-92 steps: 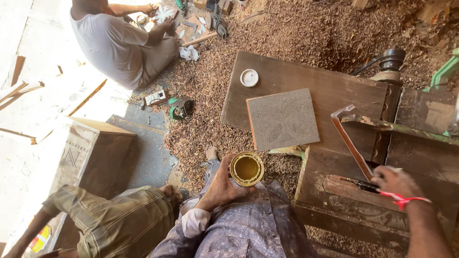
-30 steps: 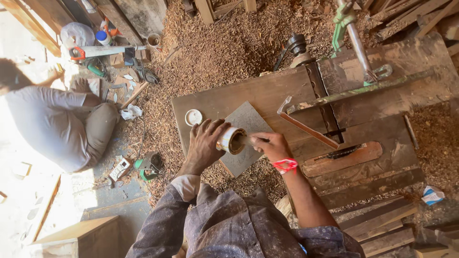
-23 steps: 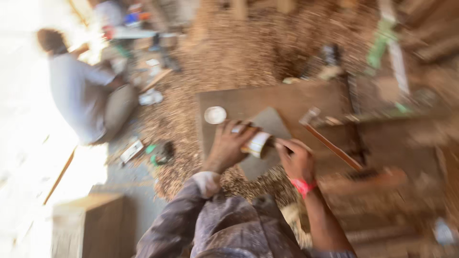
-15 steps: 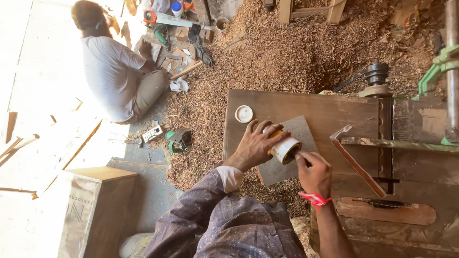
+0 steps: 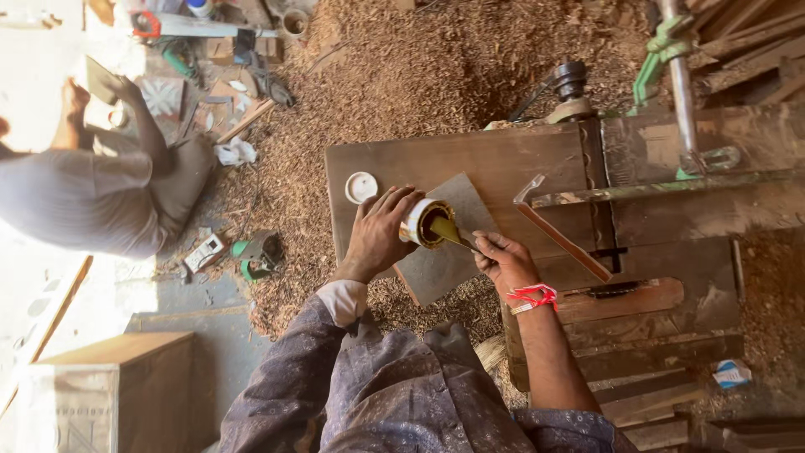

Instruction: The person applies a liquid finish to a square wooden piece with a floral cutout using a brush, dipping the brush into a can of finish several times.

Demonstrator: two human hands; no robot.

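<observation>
While the left hand grips a small round tin tipped on its side, open mouth twd the right, the right hand is closed on a thin stick w/ its yellow-coated tip inside the tin. Both sit just above a grey square panel on a dark wooden board. White lid lies nr the left hand, on the board. Another person sits well apart on the shavings.

sawdust-strewn floor, worn wooden workbench, wooden crate, harsh daylight at left
</observation>
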